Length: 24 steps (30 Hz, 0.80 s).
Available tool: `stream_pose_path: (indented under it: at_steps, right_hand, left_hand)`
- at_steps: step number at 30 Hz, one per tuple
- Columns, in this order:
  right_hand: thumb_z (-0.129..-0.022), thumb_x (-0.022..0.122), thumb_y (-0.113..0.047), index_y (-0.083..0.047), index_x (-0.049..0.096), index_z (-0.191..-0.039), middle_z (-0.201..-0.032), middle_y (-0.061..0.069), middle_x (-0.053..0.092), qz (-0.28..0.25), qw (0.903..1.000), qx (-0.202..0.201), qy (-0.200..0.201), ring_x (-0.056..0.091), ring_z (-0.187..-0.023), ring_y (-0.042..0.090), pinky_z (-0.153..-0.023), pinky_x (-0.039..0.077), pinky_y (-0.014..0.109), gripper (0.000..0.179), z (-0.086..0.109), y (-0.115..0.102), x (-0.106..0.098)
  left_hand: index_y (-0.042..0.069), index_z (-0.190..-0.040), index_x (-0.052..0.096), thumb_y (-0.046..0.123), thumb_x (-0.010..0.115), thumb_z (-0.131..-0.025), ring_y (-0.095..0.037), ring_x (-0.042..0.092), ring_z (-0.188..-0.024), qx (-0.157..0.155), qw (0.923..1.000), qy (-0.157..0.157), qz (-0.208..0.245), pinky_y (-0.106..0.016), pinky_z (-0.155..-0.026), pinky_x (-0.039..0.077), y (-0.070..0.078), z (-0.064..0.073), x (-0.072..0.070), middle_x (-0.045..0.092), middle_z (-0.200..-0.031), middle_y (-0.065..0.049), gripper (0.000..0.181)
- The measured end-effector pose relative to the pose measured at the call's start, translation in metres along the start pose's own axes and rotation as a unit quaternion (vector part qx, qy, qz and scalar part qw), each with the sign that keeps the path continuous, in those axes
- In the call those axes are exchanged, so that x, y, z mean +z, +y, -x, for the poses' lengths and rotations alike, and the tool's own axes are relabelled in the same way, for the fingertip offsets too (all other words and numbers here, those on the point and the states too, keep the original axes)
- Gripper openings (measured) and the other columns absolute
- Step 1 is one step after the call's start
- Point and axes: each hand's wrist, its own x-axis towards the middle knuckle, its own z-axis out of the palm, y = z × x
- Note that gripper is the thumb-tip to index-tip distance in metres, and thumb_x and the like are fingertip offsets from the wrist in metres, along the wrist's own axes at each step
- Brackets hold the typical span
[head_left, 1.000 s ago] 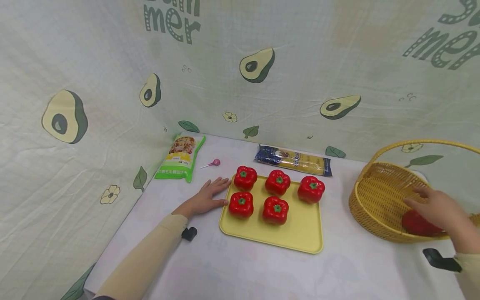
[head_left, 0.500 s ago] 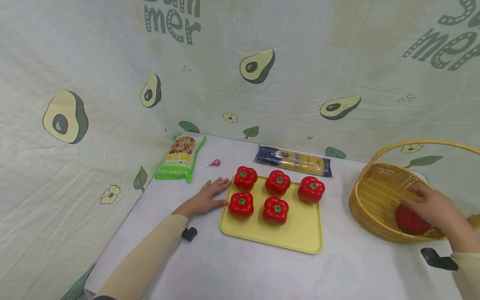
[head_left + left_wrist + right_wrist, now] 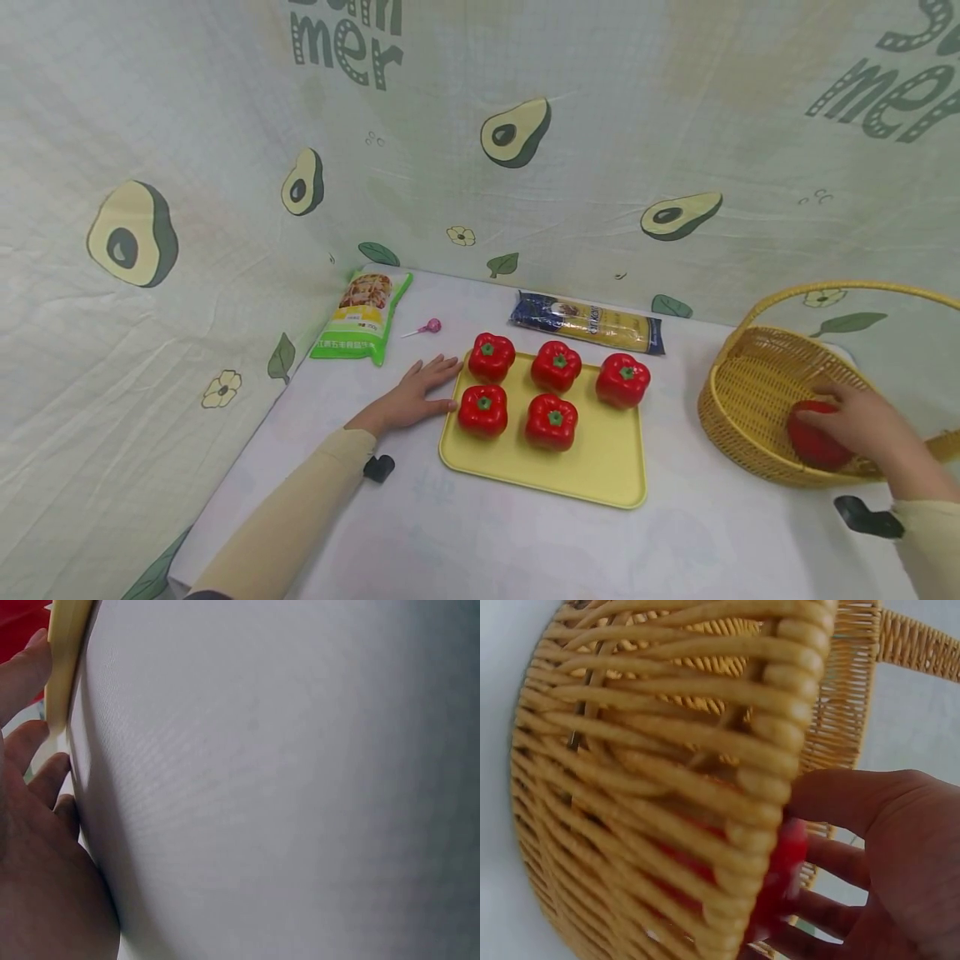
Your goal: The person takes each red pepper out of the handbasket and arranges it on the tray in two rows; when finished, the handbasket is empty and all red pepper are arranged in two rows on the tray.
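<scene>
My left hand (image 3: 408, 400) rests on the table with its fingers spread, thumb and fingertips at the left rim of the yellow tray (image 3: 600, 467). On that tray sit several red bell peppers (image 3: 483, 411) with green stems. My right hand (image 3: 870, 425) reaches into the yellow wicker basket (image 3: 738, 442) and holds another red bell pepper (image 3: 813, 437) there. In the right wrist view the thumb and fingers (image 3: 836, 859) reach around this pepper behind the woven wall, which hides much of it. The left wrist view shows the left fingers (image 3: 49, 780) beside the tray edge.
A blue-and-yellow pasta pack (image 3: 588, 322) lies behind the tray. At the back left are a green food bag (image 3: 362, 315) and a pink lollipop (image 3: 432, 325). The basket's tall handle (image 3: 855, 285) arches over it. Printed cloth (image 3: 585, 208) hangs behind the table.
Inside the basket, my right hand and the bell pepper have shifted a little to the left, and the fingers have come down around the pepper. The left hand stays in place.
</scene>
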Motion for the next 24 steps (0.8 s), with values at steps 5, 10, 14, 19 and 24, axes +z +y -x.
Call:
stream_pose_path:
  at_steps: [5, 10, 14, 19, 24]
  right_hand:
    - [-0.092, 0.072, -0.036, 0.021, 0.046, -0.122, -0.11, 0.05, 0.052, -0.002, 0.9998, -0.015, 0.013, 0.059, -0.087, 0.057, -0.072, 0.053, 0.065, 0.069, -0.004, -0.004, 0.001]
    - [-0.093, 0.071, -0.035, 0.022, 0.046, -0.121, -0.103, 0.046, 0.054, -0.018, 0.9997, 0.001, 0.015, 0.059, -0.085, 0.052, -0.068, 0.055, 0.06, 0.068, -0.007, -0.01, 0.002]
    - [-0.093, 0.071, -0.033, 0.021, 0.048, -0.119, -0.099, 0.043, 0.055, -0.024, 0.9995, -0.002, 0.021, 0.058, -0.084, 0.052, -0.067, 0.055, 0.059, 0.064, -0.011, -0.014, 0.002]
    - [-0.092, 0.072, -0.027, 0.024, 0.046, -0.118, -0.098, 0.043, 0.054, -0.031, 0.9984, -0.011, 0.046, 0.057, -0.084, 0.052, -0.066, 0.054, 0.059, 0.063, -0.014, -0.02, 0.004]
    - [-0.092, 0.072, -0.026, 0.024, 0.046, -0.118, -0.101, 0.044, 0.052, -0.037, 0.9967, -0.018, 0.069, 0.055, -0.087, 0.053, -0.068, 0.052, 0.061, 0.062, -0.016, -0.025, 0.006]
  left_hand:
    - [0.028, -0.163, 0.026, 0.05, 0.064, -0.097, -0.019, 0.001, -0.157, 0.002, 1.0, -0.001, 0.001, -0.048, -0.126, -0.005, 0.0, 0.0, 0.0, 0.021, -0.169, 0.004, 0.079]
    - [0.027, -0.163, 0.026, 0.05, 0.064, -0.097, -0.018, 0.002, -0.157, 0.004, 1.0, 0.001, -0.004, -0.047, -0.126, -0.005, -0.002, 0.0, 0.0, 0.022, -0.169, 0.003, 0.079]
    - [0.027, -0.163, 0.026, 0.05, 0.064, -0.097, -0.02, 0.002, -0.158, 0.005, 1.0, 0.001, -0.006, -0.048, -0.126, -0.005, -0.001, -0.001, 0.001, 0.022, -0.169, 0.003, 0.08]
    - [0.027, -0.163, 0.025, 0.05, 0.064, -0.097, -0.02, 0.002, -0.158, 0.004, 1.0, 0.0, -0.008, -0.048, -0.126, -0.005, -0.001, -0.001, 0.001, 0.021, -0.169, 0.003, 0.079]
    - [0.027, -0.163, 0.026, 0.049, 0.064, -0.097, -0.02, 0.002, -0.158, 0.007, 1.0, 0.0, -0.007, -0.048, -0.126, -0.005, -0.002, -0.001, 0.001, 0.022, -0.169, 0.003, 0.079]
